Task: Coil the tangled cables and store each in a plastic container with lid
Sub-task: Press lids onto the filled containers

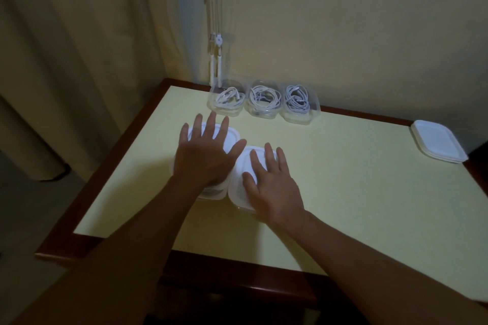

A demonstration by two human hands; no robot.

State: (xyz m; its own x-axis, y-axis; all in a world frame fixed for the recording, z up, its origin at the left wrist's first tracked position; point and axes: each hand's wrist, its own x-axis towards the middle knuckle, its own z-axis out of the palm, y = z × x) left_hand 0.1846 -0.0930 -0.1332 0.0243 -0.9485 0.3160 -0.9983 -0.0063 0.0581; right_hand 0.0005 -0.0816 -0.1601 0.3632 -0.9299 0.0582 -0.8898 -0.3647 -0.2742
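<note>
Left hand (pixel 203 155), fingers straight, flat on left lid (pixel 232 134). Right hand (pixel 272 185), fingers straight, flat on right lid (pixel 239 187). Three open containers (pixel 264 113) holding coiled cables (pixel 265 99).

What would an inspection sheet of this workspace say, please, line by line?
Surface: table, pale yellow top with a dark wood edge.
Job's things: left lidded container and right lidded container side by side near the middle; three open containers in a row at the back; stack of spare lids at the right edge.
Clutter: nothing seen.
Grippers: left hand flat on the left lid, right hand flat on the right lid, fingers straight.
Cables: one white coil in each open container; contents of the lidded ones hidden.
Surroundings: curtain at left, wall behind, blind cords hanging above the back row.
</note>
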